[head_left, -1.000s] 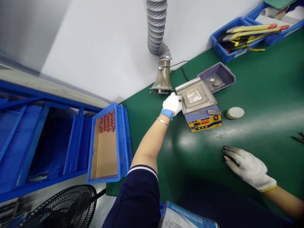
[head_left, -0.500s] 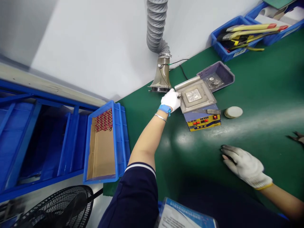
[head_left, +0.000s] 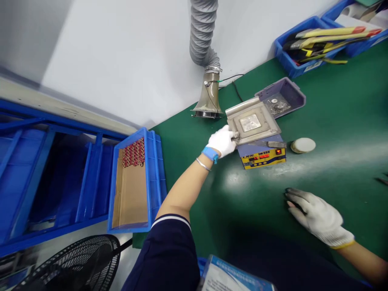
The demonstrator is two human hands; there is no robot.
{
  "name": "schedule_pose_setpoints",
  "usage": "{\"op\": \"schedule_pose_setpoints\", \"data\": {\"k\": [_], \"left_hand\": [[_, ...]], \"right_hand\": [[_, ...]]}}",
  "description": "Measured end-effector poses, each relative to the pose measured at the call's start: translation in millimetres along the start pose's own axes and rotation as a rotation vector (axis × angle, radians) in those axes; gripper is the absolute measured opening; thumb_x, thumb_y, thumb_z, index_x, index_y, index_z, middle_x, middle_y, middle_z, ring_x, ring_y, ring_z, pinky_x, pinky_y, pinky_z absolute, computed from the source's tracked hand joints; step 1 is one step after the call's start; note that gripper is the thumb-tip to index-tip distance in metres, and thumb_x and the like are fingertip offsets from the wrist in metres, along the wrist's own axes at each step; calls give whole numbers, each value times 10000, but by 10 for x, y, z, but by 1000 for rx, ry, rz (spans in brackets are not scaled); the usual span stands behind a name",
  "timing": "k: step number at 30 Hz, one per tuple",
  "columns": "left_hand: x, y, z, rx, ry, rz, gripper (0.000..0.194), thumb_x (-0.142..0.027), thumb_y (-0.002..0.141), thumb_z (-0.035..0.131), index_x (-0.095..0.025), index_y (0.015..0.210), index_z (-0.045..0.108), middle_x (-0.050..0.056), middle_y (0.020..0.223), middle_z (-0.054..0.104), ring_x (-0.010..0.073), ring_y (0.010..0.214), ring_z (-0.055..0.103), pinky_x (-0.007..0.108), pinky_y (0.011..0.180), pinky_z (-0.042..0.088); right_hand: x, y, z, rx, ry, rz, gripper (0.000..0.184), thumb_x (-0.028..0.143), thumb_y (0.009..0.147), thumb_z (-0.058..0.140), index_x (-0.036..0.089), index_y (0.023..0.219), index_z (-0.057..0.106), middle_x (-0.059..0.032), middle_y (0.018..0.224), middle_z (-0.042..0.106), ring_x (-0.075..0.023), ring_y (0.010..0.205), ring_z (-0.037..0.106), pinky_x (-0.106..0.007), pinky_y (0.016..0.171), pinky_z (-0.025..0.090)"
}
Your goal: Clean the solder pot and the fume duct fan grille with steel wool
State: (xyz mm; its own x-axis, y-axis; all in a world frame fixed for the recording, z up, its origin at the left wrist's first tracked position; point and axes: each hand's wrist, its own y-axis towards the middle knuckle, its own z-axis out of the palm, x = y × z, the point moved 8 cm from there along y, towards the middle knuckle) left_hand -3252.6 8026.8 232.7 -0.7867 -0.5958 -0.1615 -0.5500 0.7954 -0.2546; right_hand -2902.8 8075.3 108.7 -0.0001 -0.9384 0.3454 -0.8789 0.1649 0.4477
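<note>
My left hand (head_left: 222, 141), in a white glove with grey-stained fingertips, is at the left front edge of a solder pot (head_left: 263, 135). Its fingers are bunched together, and whatever they may hold is hidden. A square of shiny metal (head_left: 250, 122) fills the middle of the pot's top plate. Across the pot's front lies a flat scraper (head_left: 276, 144), above the lit yellow panel. On the green bench rests my right hand (head_left: 317, 216), gloved, its dark-tipped fingers stretched out with nothing in them.
Behind the pot sits a purple-grey tray (head_left: 291, 95) with metal scraps; a round white-topped container (head_left: 303, 145) is beside it. A fume funnel (head_left: 207, 97) hangs back left. Blue bins (head_left: 280, 52) hold tools. A blue crate (head_left: 148, 182) contains red-and-brass parts (head_left: 133, 153). A fan (head_left: 75, 262) stands lower left.
My left hand has moved slightly down and right along the pot's left edge, toward its front corner. My right hand stays on the bench. The view has shifted a little.
</note>
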Motion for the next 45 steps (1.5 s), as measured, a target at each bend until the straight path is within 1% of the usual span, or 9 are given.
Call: {"op": "schedule_pose_setpoints", "data": {"k": [2,7,13,19,24,31,37,43,45], "left_hand": [[-3,-37,29,11,-6,5,294,-428,974,558,-319,1143,773,50,1239,636,237,1032,671,355,898,563],[147,178,-91,-84,-33,-79,330,-416,1009,510,-297,1179,766,62,1242,635,239,1084,665,346,920,551],[-33,-94,49,23,-18,33,300,-409,974,572,-339,1195,763,38,1247,637,224,1062,660,328,918,551],[63,30,-75,-56,-15,-86,316,-418,999,539,-327,1204,762,52,1274,629,239,1095,659,344,939,555],[-67,-180,59,43,-4,39,312,-416,989,566,-351,1226,759,35,1268,640,222,1100,656,322,953,553],[211,314,-185,-103,-22,-84,337,-389,1013,520,-287,1220,765,64,1264,646,233,1123,659,336,981,545],[72,59,-43,-11,-19,-20,299,-410,980,572,-321,1184,772,43,1246,657,218,1085,662,313,958,552],[232,316,-177,-146,-26,-142,340,-391,1022,502,-279,1224,751,66,1287,637,237,1151,650,338,994,543],[212,281,-141,-149,-44,-139,329,-380,1017,507,-280,1214,751,63,1275,637,233,1127,658,339,987,548]], "right_hand": [[-13,-14,17,10,7,6,291,353,1016,571,127,1152,692,-92,1197,702,-189,982,680,-288,790,546],[-32,-32,19,11,7,13,275,342,1006,591,134,1155,688,-93,1194,704,-188,969,685,-283,768,543],[-40,-45,30,17,24,13,288,349,1012,583,132,1174,681,-89,1213,697,-189,985,686,-288,783,553],[-63,-66,41,38,16,44,296,368,1009,587,141,1161,700,-84,1217,706,-185,982,695,-285,778,561],[-84,-76,55,47,45,75,305,385,1003,578,155,1134,731,-88,1219,711,-172,993,701,-278,806,576],[-60,-73,33,44,26,34,296,351,998,600,126,1166,694,-94,1222,700,-190,1010,691,-292,796,569],[-22,-31,0,18,25,23,274,338,1003,600,145,1182,671,-83,1213,699,-186,983,693,-292,776,572],[-15,-27,-3,10,40,13,266,334,1005,597,151,1189,655,-89,1212,695,-184,977,699,-289,785,580],[-17,-30,-3,8,39,14,264,333,1005,598,152,1190,651,-92,1211,693,-185,976,698,-289,780,580]]}}
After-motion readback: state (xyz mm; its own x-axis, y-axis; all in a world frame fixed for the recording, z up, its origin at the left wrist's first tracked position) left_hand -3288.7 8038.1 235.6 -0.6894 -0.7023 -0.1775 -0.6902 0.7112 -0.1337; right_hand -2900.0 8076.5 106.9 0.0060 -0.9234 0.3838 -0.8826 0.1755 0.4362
